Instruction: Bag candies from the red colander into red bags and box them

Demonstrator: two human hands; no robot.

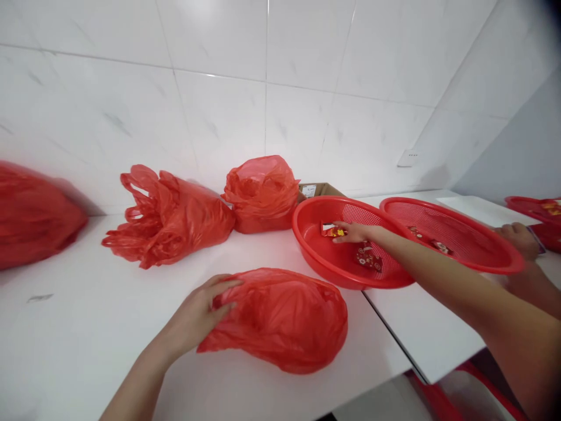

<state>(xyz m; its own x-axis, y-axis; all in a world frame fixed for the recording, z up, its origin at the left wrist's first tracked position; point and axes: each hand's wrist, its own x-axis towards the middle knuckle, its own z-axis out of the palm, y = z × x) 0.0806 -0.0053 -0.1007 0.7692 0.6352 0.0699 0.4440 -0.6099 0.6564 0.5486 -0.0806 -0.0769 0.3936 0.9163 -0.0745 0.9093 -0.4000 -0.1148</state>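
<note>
My left hand (210, 307) is at the near end of a crumpled red plastic bag (293, 318) that lies on the white table, its fingers and thumb curled on the bag's edge. Inside a red plastic basket (318, 245), my right hand (353, 233) pinches a small red and gold packet (333, 232). A darker red packet with a white pattern (369, 258) rests on the basket floor below my wrist. How full the bag is cannot be made out.
Behind stand a tied red bag (184, 219), an upright red bag (263, 196) and a cardboard box (326, 189). At right, a second red basket (473, 237) holds a few packets. Another person's hand (519, 240) is beside it. A gap (394, 333) divides the two tables.
</note>
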